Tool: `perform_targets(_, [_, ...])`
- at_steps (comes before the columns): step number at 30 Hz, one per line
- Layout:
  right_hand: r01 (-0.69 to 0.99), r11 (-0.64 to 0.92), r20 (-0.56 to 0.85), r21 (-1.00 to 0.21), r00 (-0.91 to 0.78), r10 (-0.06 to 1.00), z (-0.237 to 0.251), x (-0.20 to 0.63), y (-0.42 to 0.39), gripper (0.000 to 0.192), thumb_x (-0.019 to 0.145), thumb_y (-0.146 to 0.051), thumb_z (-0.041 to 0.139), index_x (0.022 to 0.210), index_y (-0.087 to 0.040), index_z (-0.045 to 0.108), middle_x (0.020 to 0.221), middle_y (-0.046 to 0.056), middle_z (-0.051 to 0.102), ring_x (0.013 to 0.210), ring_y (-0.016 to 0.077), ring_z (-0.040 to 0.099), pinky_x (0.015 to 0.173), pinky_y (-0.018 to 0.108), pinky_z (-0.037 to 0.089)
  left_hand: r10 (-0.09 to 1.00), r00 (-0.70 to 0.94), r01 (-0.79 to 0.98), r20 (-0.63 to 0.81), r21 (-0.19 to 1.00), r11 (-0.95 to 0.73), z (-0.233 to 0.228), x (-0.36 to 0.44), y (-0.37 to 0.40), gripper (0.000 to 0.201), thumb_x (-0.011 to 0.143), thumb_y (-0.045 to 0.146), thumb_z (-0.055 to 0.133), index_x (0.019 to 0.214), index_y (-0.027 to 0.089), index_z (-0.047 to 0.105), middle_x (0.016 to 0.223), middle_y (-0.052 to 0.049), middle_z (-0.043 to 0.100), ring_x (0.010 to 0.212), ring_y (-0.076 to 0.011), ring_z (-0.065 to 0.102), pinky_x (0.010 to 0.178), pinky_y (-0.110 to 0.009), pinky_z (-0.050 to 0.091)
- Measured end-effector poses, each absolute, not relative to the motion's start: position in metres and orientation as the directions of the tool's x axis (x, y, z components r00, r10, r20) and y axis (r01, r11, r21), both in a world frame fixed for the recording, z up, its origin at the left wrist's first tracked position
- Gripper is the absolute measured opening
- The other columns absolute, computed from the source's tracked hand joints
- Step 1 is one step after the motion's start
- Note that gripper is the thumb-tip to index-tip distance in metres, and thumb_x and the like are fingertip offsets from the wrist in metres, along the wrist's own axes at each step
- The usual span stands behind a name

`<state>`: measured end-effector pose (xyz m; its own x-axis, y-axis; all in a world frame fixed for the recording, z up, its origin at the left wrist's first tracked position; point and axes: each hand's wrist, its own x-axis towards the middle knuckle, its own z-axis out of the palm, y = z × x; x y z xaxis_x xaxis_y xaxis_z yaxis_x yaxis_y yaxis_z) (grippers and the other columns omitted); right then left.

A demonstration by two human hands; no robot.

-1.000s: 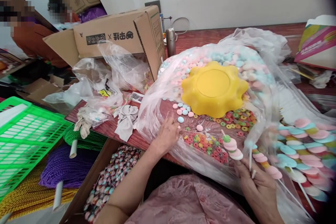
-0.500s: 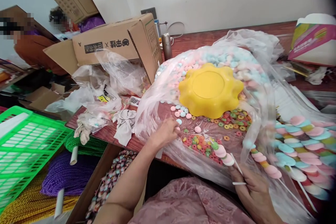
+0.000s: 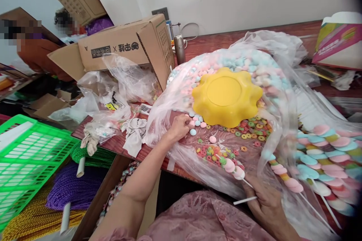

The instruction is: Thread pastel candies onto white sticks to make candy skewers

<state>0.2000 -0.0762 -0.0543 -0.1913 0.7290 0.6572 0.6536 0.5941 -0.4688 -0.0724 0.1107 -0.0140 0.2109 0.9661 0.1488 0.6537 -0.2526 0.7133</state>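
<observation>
My left hand (image 3: 181, 127) reaches to the small group of pink and blue marshmallows (image 3: 198, 119), its fingers pinched at a pink one on the left edge; the fingertips partly cover it. Low on the right, my right hand (image 3: 264, 197) is closed round the thin white stick of a candy skewer (image 3: 234, 168). Pink and white marshmallows and a green gummy piece are threaded on it. A second white stick (image 3: 244, 200) pokes out from the same hand. Between the hands lie gummy rings (image 3: 213, 154) and a lone pink marshmallow (image 3: 213, 139) on clear plastic.
A yellow scalloped bowl (image 3: 226, 96) sits upside down among bagged marshmallows (image 3: 246, 60). Finished-looking candy skewers (image 3: 328, 158) are stacked at right. An open cardboard box (image 3: 121, 45) and a steel flask (image 3: 179, 49) stand behind. A green basket (image 3: 25, 158) is at left; two people are beyond.
My left hand has moved up and slightly left, to the marshmallow group. My right hand has shifted a little left and down with the skewer, whose stick now slants differently.
</observation>
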Motion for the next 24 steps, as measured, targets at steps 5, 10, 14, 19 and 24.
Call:
perform_targets(5, [0.627,0.569,0.623,-0.532,-0.165,0.764,-0.047,0.198,-0.077,0.029,0.089,-0.011,0.056,0.111,-0.023,0.071,0.08,0.002,0.076,0.063,0.017,0.073,0.054,0.022,0.057,0.978,0.102,0.278,0.185,0.938,-0.206,-0.005,-0.066,0.078,0.018,0.068,0.018,0.077,0.067,0.016,0.059,0.081,-0.002,0.068,0.087,-0.0181,0.069,0.077,-0.03,0.054])
perform_targets(10, [0.571,0.538,0.578,-0.62,-0.13,0.805,-0.024,0.185,-0.076,0.03,0.09,-0.011,0.055,0.115,-0.022,0.068,0.079,0.001,0.075,0.054,0.0139,0.067,0.05,0.021,0.053,0.996,0.079,-0.198,-0.042,0.979,0.057,0.012,-0.053,0.035,0.041,0.06,0.029,0.089,0.093,0.016,0.069,0.075,0.001,0.071,0.062,-0.0104,0.064,0.057,-0.022,0.055])
perform_targets(14, [0.576,0.578,0.584,-0.578,-0.202,0.786,-0.014,0.175,-0.069,0.038,0.09,-0.007,0.052,0.123,-0.023,0.063,0.095,0.005,0.077,0.072,0.0166,0.073,0.061,0.023,0.057,0.988,0.104,-0.405,-0.112,0.903,0.145,0.015,-0.044,0.014,0.038,0.058,0.029,0.092,0.089,0.016,0.076,0.075,-0.001,0.073,0.061,-0.0107,0.065,0.054,-0.021,0.056])
perform_targets(19, [0.601,0.559,0.556,-0.571,-0.218,0.802,-0.018,0.173,-0.07,0.042,0.091,-0.006,0.051,0.128,-0.022,0.06,0.102,0.007,0.076,0.08,0.0177,0.074,0.066,0.024,0.057,0.99,0.07,-0.461,-0.119,0.877,0.138,0.007,-0.035,0.004,0.035,0.055,0.027,0.093,0.085,0.017,0.078,0.073,-0.001,0.073,0.058,-0.0102,0.064,0.051,-0.02,0.055])
perform_targets(24, [0.645,0.55,0.554,-0.531,-0.228,0.801,-0.018,0.173,-0.075,0.036,0.09,-0.005,0.047,0.119,-0.02,0.063,0.092,0.005,0.076,0.076,0.0174,0.074,0.064,0.025,0.056,0.999,-0.009,-0.371,-0.033,0.928,0.027,-0.001,-0.028,-0.004,0.034,0.059,0.029,0.091,0.089,0.019,0.079,0.077,0.0,0.074,0.064,-0.0111,0.064,0.058,-0.021,0.057])
